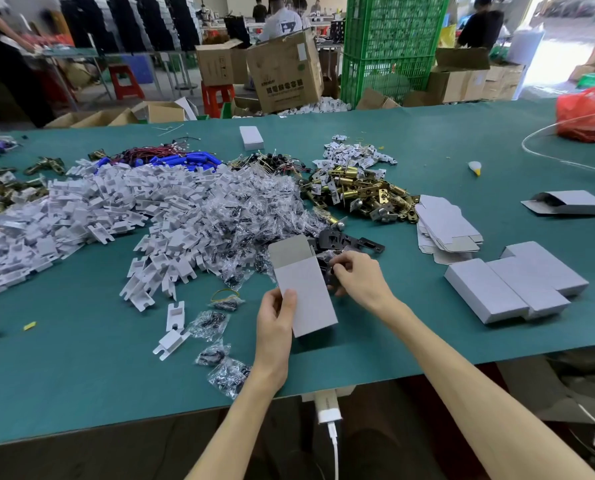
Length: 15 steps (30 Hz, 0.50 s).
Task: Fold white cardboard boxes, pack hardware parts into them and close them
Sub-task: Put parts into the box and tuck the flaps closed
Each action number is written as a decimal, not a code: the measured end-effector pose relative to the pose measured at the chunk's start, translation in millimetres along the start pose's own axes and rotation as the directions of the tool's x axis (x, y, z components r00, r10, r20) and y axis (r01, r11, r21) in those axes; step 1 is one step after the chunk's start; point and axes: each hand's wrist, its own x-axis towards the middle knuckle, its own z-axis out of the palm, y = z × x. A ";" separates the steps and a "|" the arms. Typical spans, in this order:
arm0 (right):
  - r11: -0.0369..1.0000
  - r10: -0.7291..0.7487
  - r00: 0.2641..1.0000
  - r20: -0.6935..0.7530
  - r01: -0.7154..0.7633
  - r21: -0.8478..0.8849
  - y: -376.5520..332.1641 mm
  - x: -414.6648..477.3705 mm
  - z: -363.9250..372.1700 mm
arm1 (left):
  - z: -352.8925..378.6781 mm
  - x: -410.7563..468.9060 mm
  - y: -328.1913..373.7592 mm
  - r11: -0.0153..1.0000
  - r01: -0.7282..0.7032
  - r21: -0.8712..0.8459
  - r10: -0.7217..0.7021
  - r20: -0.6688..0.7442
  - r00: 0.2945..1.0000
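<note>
My left hand [276, 322] grips the lower left edge of a folded white cardboard box [306, 296], held upright over the green table [81, 375] with its top flap open. My right hand [358, 275] is just right of the box mouth, fingers closed on a black metal plate [329, 271] partly hidden behind the box. More black plates [354, 240] lie just beyond. A stack of flat box blanks [445, 226] lies to the right. Closed white boxes [517, 282] sit at the right.
Heaps of white plastic pieces [98, 209], bagged screws [240, 209] and brass latches [361, 192] cover the middle of the table. An open box [566, 202] and a red bag [583, 116] lie far right. People work among cartons and green crates behind.
</note>
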 end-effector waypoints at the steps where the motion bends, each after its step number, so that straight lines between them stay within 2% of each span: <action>1: 1.000 0.001 0.999 0.046 -0.001 -0.003 -1.1 -0.1 -1.6 | 0.0 0.1 -0.2 1.000 0.000 0.001 0.000 0.003 1.000; 3: 0.999 0.003 0.986 0.165 0.003 -0.033 -1.7 -1.3 -5.4 | 0.2 -0.3 0.4 1.000 -0.002 0.000 0.002 0.009 1.000; 5: 0.986 -0.030 0.972 0.234 0.067 -0.152 0.2 -2.1 -8.5 | 0.4 -0.9 1.3 1.000 -0.004 -0.002 0.004 0.015 1.000; 8: 0.915 -0.138 0.980 0.144 0.182 -0.361 5.2 -1.0 -13.3 | 0.3 -2.1 2.8 1.000 -0.012 -0.005 0.012 0.023 1.000; 10: 0.895 -0.165 0.984 0.063 0.176 -0.409 7.7 -1.4 -17.2 | -0.3 -2.5 2.5 1.000 -0.027 0.007 0.027 0.034 0.999; 15: 0.932 -0.183 0.982 -0.039 0.161 -0.324 1.4 -2.1 -28.1 | -0.5 -3.7 4.7 0.997 -0.065 0.050 0.060 0.093 0.994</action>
